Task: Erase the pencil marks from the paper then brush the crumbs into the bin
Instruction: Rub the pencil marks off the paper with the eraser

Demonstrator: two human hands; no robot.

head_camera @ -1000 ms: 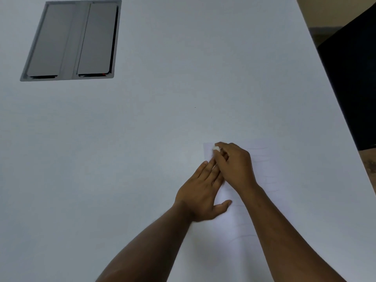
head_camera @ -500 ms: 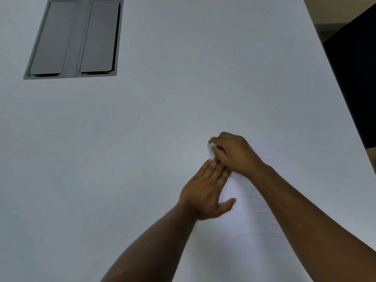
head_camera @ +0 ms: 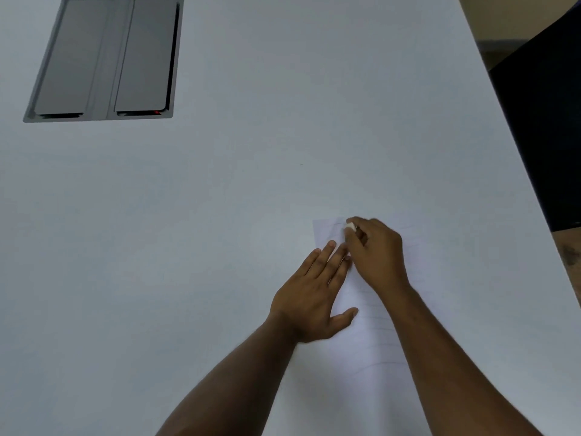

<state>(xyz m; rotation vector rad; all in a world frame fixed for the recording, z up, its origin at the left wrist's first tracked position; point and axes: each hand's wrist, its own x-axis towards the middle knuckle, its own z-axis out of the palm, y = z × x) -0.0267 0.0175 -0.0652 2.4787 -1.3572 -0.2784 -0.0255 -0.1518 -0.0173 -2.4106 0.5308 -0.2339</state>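
Note:
A white lined sheet of paper [head_camera: 361, 338] lies on the white table [head_camera: 251, 184], faint pencil lines across it. My left hand [head_camera: 314, 297] lies flat with straight fingers on the sheet's left edge, pressing it down. My right hand [head_camera: 375, 253] pinches a small white eraser [head_camera: 350, 227] at its fingertips, near the paper's top left corner. The eraser touches the sheet there. No bin is in view.
A grey metal cable hatch [head_camera: 103, 58] with two flaps is set into the table at the far left. The table's right edge runs diagonally, with a dark object [head_camera: 547, 121] beyond it.
My right hand with the eraser moved up and left off the corner, then came back down onto the paper's top left. My left hand stayed flat on the sheet.

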